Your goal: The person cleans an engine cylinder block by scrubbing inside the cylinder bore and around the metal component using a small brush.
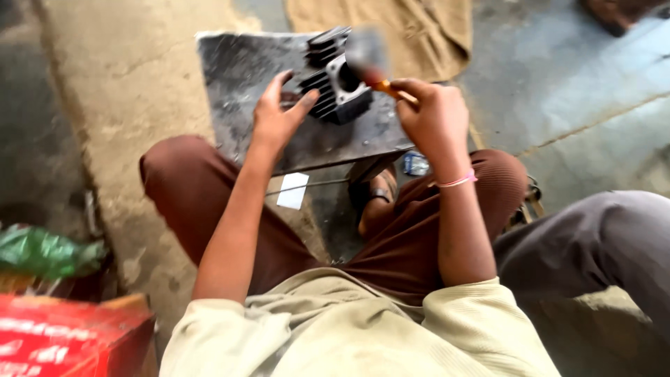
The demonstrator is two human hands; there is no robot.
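The finned engine cylinder (337, 77), steadied on the metal plate (237, 70) by the spread-fingered left hand (278, 115), could be tipped off if the brush (370, 70), pinched by the right hand (433, 115), is pushed hard.

1. Red box (66, 338), rectangular with white print, is sitting at the lower left corner.
2. Green plastic wrapper (45, 250), crumpled, is lying just above the red box.
3. White paper slip (292, 190), small and rectangular, is lying on the floor below the metal plate (244, 70).
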